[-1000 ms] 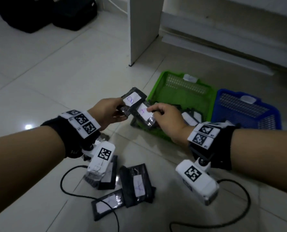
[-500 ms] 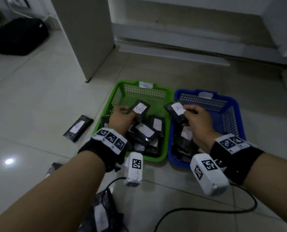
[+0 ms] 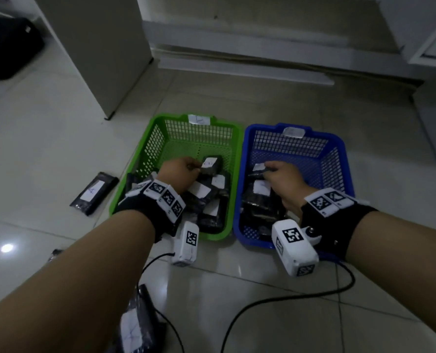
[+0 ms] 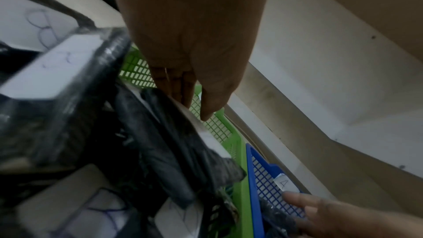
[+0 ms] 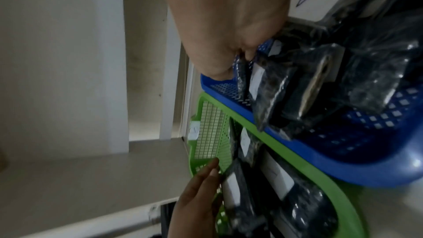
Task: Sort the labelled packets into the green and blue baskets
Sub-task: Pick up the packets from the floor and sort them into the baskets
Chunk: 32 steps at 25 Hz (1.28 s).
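Left hand (image 3: pixel 177 171) pinching a black labelled packet (image 3: pixel 211 164) low over the green basket (image 3: pixel 145 149), right hand (image 3: pixel 283 177) pinching another packet (image 3: pixel 259 169) inside the blue basket (image 3: pixel 339 159), both held low, I'd guess to drop each onto its pile

Green basket (image 3: pixel 145 151): mesh plastic, on the floor, holding black white-labelled packets (image 3: pixel 202 189). Blue basket (image 3: pixel 339 159): touching its right side, holding similar packets (image 3: pixel 261 188). One labelled packet (image 3: pixel 93 192) lies flat left of green basket.
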Each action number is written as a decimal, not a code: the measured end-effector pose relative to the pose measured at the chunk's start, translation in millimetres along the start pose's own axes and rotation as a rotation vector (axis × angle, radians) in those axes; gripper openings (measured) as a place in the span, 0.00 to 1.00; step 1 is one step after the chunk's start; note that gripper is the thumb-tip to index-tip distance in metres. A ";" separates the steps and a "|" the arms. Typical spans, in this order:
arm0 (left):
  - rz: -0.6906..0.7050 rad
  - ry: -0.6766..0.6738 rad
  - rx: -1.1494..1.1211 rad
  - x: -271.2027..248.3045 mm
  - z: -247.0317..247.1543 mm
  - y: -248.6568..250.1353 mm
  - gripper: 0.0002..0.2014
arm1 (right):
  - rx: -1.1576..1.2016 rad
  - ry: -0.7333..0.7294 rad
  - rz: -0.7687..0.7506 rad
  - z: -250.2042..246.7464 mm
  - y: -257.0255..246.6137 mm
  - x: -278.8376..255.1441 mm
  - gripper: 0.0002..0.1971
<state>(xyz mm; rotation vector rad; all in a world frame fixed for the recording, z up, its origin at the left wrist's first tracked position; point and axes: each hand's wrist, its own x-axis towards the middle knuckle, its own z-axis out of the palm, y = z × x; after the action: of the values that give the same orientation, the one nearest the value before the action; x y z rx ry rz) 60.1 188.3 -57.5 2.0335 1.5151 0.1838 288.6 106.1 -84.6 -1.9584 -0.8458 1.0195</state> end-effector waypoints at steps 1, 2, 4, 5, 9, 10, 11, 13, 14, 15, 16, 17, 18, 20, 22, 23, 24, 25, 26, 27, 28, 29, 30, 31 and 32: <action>-0.001 0.005 -0.037 -6.2 -6.2 -6.0 0.12 | -0.092 0.028 -0.030 1.2 -6.0 -6.7 0.17; 0.003 0.019 -0.067 -16.1 -15.0 -14.8 0.11 | -0.184 0.071 -0.077 5.7 -13.6 -15.1 0.16; 0.041 0.053 -0.055 -38.5 -38.2 -33.9 0.09 | -0.336 0.099 -0.214 20.2 -37.2 -38.1 0.14; 0.068 0.062 -0.032 -52.2 -52.5 -45.9 0.08 | -0.394 0.067 -0.280 32.3 -50.3 -55.1 0.13; 0.147 0.068 -0.078 -100.9 -104.2 -105.8 0.07 | -0.452 -0.202 -0.485 99.9 -81.3 -131.2 0.13; 0.121 0.071 -0.103 -114.5 -110.9 -126.4 0.07 | -0.456 -0.257 -0.533 121.8 -79.3 -148.2 0.12; 0.079 0.078 -0.119 -124.7 -112.2 -145.5 0.07 | -0.472 -0.325 -0.551 140.6 -75.7 -162.3 0.12; -0.020 0.074 -0.110 -150.5 -105.0 -189.8 0.08 | -0.500 -0.490 -0.490 183.9 -58.4 -185.0 0.13; -0.069 0.055 -0.084 -163.8 -98.0 -212.8 0.08 | -0.515 -0.555 -0.449 206.3 -47.0 -193.8 0.13; -0.110 0.040 -0.051 -174.8 -90.1 -234.1 0.09 | -0.533 -0.592 -0.414 227.1 -35.9 -200.5 0.14; -0.145 0.038 -0.018 -182.6 -82.0 -251.2 0.11 | -0.555 -0.606 -0.399 243.7 -26.5 -205.8 0.16; -0.185 0.048 -0.001 -188.7 -74.8 -269.6 0.14 | -0.581 -0.614 -0.385 260.9 -18.7 -210.9 0.18; -0.231 0.063 -0.006 -192.8 -68.2 -281.9 0.18 | -0.603 -0.615 -0.376 275.1 -11.1 -214.1 0.21; -0.324 0.088 -0.054 -196.6 -55.7 -302.5 0.28 | -0.647 -0.624 -0.363 301.5 0.3 -220.3 0.29; -0.396 0.086 -0.068 -198.2 -43.0 -313.5 0.35 | -0.713 -0.616 -0.383 319.0 7.7 -227.0 0.38; -0.419 0.077 -0.063 -199.5 -38.1 -316.9 0.36 | -0.762 -0.596 -0.401 325.4 10.0 -229.7 0.39; -0.433 0.068 -0.067 -201.6 -35.5 -319.4 0.35 | -0.807 -0.574 -0.416 331.2 11.4 -232.0 0.39; -0.445 0.052 -0.071 -203.2 -34.2 -320.9 0.34 | -0.828 -0.560 -0.419 335.0 11.9 -232.6 0.38; -0.454 0.024 -0.070 -204.2 -34.9 -320.0 0.31 | -0.814 -0.561 -0.406 336.1 10.7 -231.8 0.36; -0.466 -0.012 -0.065 -204.7 -36.3 -318.9 0.28 | -0.770 -0.576 -0.380 336.4 8.6 -229.8 0.34; -0.477 -0.040 -0.071 -204.6 -39.4 -315.9 0.24 | -0.713 -0.597 -0.340 335.4 5.8 -226.5 0.31; -0.487 -0.057 -0.109 -203.5 -42.7 -313.6 0.21 | -0.658 -0.614 -0.294 333.4 2.7 -222.0 0.28; -0.503 -0.061 -0.200 -201.6 -47.1 -311.0 0.18 | -0.610 -0.623 -0.249 330.4 -2.5 -216.5 0.25; -0.528 -0.059 -0.351 -200.0 -52.0 -308.7 0.16 | -0.564 -0.622 -0.210 327.1 -7.9 -210.7 0.22; -0.554 -0.058 -0.539 -198.8 -58.6 -303.8 0.15 | -0.517 -0.621 -0.179 322.4 -14.4 -204.0 0.19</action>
<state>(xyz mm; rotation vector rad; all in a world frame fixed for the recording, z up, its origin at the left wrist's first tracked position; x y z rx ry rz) -285.8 83.0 -124.8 1.1521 1.7030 0.2702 -86.8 50.1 -125.9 -1.9268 -1.7381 1.4290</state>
